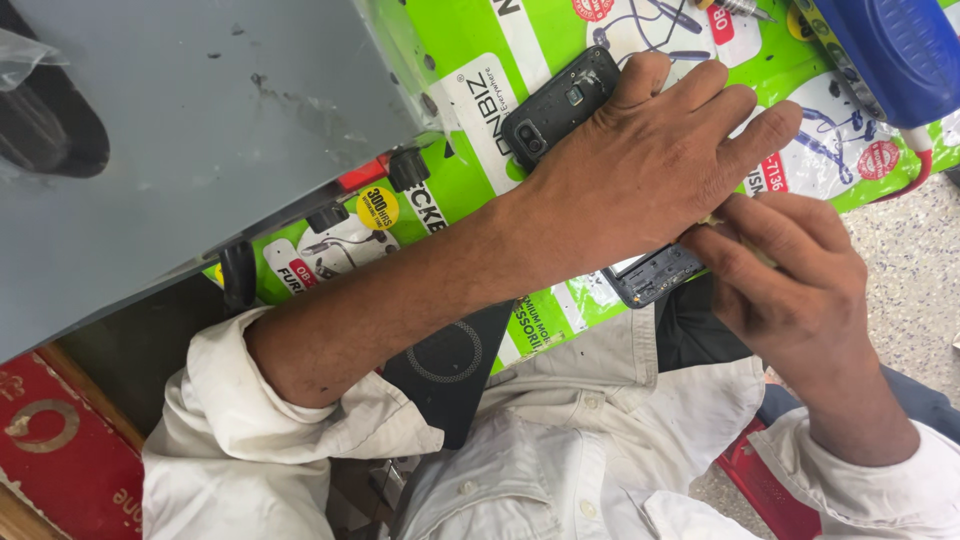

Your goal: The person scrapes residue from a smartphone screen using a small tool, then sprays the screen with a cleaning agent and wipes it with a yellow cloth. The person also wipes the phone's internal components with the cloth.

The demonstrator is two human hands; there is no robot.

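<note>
A black phone (560,105) with its back cover off lies slanted on a green printed sheet (470,200). My left hand (650,150) lies flat across its middle and holds it down, so only the camera end and the lower end (655,275) show. My right hand (800,290) is just right of the phone's lower end. Its fingers are closed on a thin pale tool (760,255), whose tip points toward my left hand's little finger. How the tip meets the phone is hidden.
A grey metal case (200,130) with black knobs (408,168) fills the upper left. A blue plastic object (900,50) sits top right. A black wedge-shaped piece (450,370) rests at my chest. A red crate (770,480) and speckled floor (910,260) lie at the right.
</note>
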